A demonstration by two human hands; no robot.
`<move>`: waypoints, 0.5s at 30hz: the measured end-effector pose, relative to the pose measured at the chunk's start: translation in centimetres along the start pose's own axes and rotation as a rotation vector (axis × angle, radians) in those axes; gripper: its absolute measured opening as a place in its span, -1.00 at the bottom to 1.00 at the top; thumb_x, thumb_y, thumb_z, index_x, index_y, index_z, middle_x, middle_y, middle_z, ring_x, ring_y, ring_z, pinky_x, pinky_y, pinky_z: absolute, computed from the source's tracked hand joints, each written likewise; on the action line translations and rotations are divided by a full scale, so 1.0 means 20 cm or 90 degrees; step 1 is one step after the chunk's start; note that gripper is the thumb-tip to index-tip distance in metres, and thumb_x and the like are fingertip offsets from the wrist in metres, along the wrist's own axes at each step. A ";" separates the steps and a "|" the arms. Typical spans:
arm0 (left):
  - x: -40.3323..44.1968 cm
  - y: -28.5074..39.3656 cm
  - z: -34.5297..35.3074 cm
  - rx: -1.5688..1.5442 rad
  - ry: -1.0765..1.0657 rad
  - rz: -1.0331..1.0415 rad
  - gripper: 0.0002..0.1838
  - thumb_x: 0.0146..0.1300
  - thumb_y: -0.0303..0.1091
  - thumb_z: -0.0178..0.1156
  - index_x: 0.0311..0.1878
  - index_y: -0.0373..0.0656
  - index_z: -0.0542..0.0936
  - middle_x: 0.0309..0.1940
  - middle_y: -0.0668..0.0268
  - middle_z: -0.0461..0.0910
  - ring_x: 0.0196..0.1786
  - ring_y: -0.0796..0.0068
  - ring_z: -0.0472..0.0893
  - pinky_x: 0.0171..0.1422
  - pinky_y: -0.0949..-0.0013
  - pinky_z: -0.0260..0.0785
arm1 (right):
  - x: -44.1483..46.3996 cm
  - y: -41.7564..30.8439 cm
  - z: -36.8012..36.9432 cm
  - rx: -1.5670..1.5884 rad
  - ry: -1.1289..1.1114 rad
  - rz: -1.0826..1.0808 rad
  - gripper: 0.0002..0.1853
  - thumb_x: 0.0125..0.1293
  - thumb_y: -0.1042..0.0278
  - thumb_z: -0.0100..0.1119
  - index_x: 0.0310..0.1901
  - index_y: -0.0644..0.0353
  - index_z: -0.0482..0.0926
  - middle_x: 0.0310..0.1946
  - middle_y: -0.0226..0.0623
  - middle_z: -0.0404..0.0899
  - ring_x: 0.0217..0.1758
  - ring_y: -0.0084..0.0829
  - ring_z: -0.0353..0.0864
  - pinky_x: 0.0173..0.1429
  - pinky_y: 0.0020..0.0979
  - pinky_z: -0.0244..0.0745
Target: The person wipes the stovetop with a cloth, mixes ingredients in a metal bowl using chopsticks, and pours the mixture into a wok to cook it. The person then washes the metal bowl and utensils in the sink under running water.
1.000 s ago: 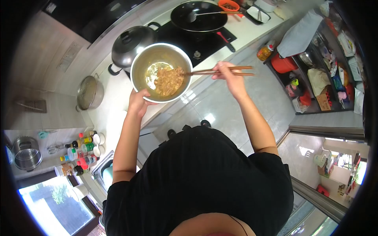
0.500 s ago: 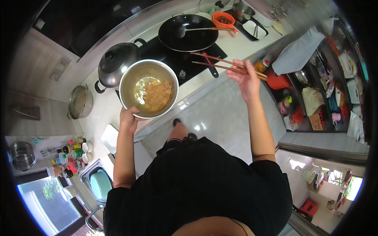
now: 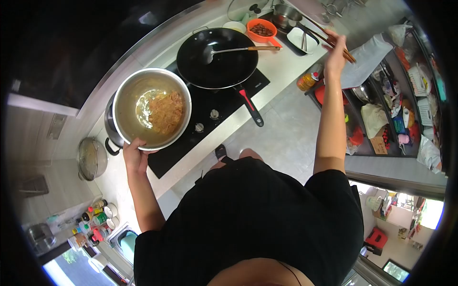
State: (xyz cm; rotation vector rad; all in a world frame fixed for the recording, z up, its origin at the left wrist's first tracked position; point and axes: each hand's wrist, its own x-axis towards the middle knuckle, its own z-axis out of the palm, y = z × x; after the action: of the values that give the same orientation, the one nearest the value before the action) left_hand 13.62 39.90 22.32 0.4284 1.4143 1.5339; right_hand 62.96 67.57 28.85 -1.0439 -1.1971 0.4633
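1. The left hand [image 3: 137, 156] is pinching the bowl [image 3: 128, 109] at its near rim, thumb uppermost, probably to steady it single-handed above the stove [image 3: 183, 148].
2. The right hand [image 3: 336, 53] is gripping chopsticks [image 3: 348, 56], fingers partly curled, well apart from the bowl.
3. Food [image 3: 167, 113] is lying in the bowl's right half.
4. Beyond, the spatula [image 3: 260, 48] is resting across the wok [image 3: 210, 74], handle outward, likely for easy reach.

Oil bottle [image 3: 307, 82], corner pot [image 3: 91, 159] on counter [image 3: 114, 188], condiment bottles [image 3: 98, 219], white basket [image 3: 419, 81]
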 end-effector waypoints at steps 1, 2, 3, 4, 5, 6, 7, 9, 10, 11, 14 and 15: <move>0.03 -0.01 -0.01 -0.003 0.000 -0.014 -0.53 0.01 -0.64 -0.04 0.08 -0.48 0.30 -0.22 0.01 0.54 -0.36 0.12 0.66 -0.44 0.16 0.67 | 0.08 0.06 -0.01 -0.216 -0.012 -0.205 -0.51 0.51 0.04 -0.27 -0.12 0.27 0.59 -0.15 -0.27 0.59 -0.10 -0.47 0.47 -0.01 -0.44 0.41; 0.03 0.00 0.01 0.001 0.012 -0.022 -0.53 0.01 -0.64 -0.03 0.08 -0.48 0.30 -0.22 0.01 0.54 -0.35 0.11 0.66 -0.44 0.14 0.67 | 0.12 0.09 0.01 -0.249 -0.032 -0.217 -0.57 0.50 0.10 -0.23 -0.11 0.27 0.59 -0.16 -0.26 0.58 -0.11 -0.46 0.47 0.00 -0.45 0.38; 0.03 0.01 0.04 0.009 0.013 -0.019 -0.52 0.00 -0.63 -0.03 0.09 -0.46 0.30 -0.21 0.04 0.52 -0.35 0.14 0.65 -0.44 0.14 0.67 | 0.15 0.14 0.05 -0.277 -0.052 -0.229 -0.62 0.50 0.16 -0.18 -0.10 0.27 0.58 -0.16 -0.26 0.58 -0.13 -0.45 0.47 0.02 -0.47 0.36; 0.02 0.01 0.06 0.010 0.031 -0.006 -0.51 -0.01 -0.63 -0.03 0.09 -0.48 0.31 -0.23 0.04 0.53 -0.39 0.14 0.65 -0.46 0.15 0.66 | 0.16 0.19 0.12 -0.193 -0.067 -0.191 -0.71 0.47 0.29 -0.12 -0.10 0.26 0.58 -0.24 -0.31 0.56 -0.22 -0.52 0.44 -0.09 -0.50 0.36; 0.02 0.01 0.08 0.012 0.053 0.007 -0.50 -0.01 -0.63 -0.03 0.09 -0.50 0.31 -0.24 0.03 0.53 -0.43 0.15 0.64 -0.47 0.15 0.65 | 0.18 0.28 0.18 -0.107 -0.084 -0.153 -0.80 0.44 0.41 -0.06 -0.10 0.26 0.57 -0.32 -0.37 0.53 -0.31 -0.59 0.41 -0.19 -0.53 0.35; 0.02 -0.01 0.08 0.008 0.063 0.002 -0.49 -0.02 -0.64 -0.04 0.10 -0.49 0.30 -0.24 0.04 0.53 -0.44 0.15 0.64 -0.47 0.15 0.65 | 0.22 0.40 0.20 -0.118 -0.150 -0.158 -0.81 0.44 0.45 -0.06 -0.06 0.26 0.55 -0.30 -0.36 0.54 -0.30 -0.59 0.43 -0.19 -0.53 0.36; 0.03 -0.03 0.07 0.003 0.074 -0.004 -0.49 -0.02 -0.64 -0.04 0.11 -0.48 0.29 -0.23 0.04 0.53 -0.44 0.14 0.64 -0.47 0.14 0.65 | 0.26 0.59 0.21 -0.036 -0.229 -0.068 -0.81 0.41 0.45 -0.03 -0.06 0.29 0.54 -0.29 -0.36 0.54 -0.29 -0.54 0.46 -0.16 -0.53 0.38; 0.01 -0.07 0.09 0.002 0.095 -0.015 -0.48 -0.03 -0.63 -0.04 0.12 -0.42 0.29 -0.19 0.07 0.49 -0.36 0.17 0.64 -0.46 0.15 0.67 | 0.23 0.65 0.27 -0.314 -0.254 -0.216 -0.79 0.37 0.50 -0.04 -0.04 0.21 0.55 -0.33 -0.33 0.52 -0.27 -0.46 0.53 -0.15 -0.49 0.43; -0.01 -0.08 0.13 -0.005 0.115 -0.010 -0.47 -0.03 -0.63 -0.04 0.12 -0.42 0.28 -0.19 0.06 0.49 -0.36 0.16 0.64 -0.46 0.15 0.67 | 0.23 0.75 0.30 -0.315 -0.323 -0.206 -0.77 0.35 0.48 -0.05 -0.04 0.15 0.56 -0.32 -0.31 0.52 -0.26 -0.39 0.56 -0.14 -0.43 0.46; -0.04 -0.10 0.16 -0.011 0.137 -0.004 -0.46 -0.03 -0.63 -0.05 0.13 -0.42 0.28 -0.19 0.06 0.49 -0.36 0.16 0.64 -0.46 0.15 0.67 | 0.23 0.84 0.32 -0.315 -0.394 -0.196 -0.75 0.33 0.46 -0.06 -0.03 0.09 0.57 -0.31 -0.28 0.52 -0.24 -0.33 0.59 -0.14 -0.38 0.49; -0.14 -0.21 0.18 -0.027 0.212 0.002 -0.44 -0.02 -0.64 -0.03 0.16 -0.42 0.27 -0.15 0.03 0.50 -0.34 0.11 0.64 -0.45 0.12 0.67 | 0.23 1.05 0.40 -0.586 -0.606 -0.244 -0.66 0.30 0.34 -0.11 0.03 -0.23 0.56 -0.05 -0.20 0.40 -0.07 -0.16 0.59 0.02 -0.21 0.49; -0.18 -0.24 0.22 -0.043 0.237 0.005 -0.44 -0.02 -0.64 -0.03 0.16 -0.42 0.27 -0.15 0.02 0.50 -0.35 0.11 0.65 -0.44 0.12 0.68 | 0.24 1.08 0.43 -0.608 -0.694 -0.215 -0.62 0.31 0.36 -0.13 0.06 -0.30 0.55 -0.01 -0.22 0.38 -0.02 -0.17 0.58 0.03 -0.19 0.48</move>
State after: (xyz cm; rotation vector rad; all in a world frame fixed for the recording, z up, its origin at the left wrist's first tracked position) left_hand 20.68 38.82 20.39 0.1086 1.6365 1.7230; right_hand 61.40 85.14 13.10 -1.3647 -2.6841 0.1410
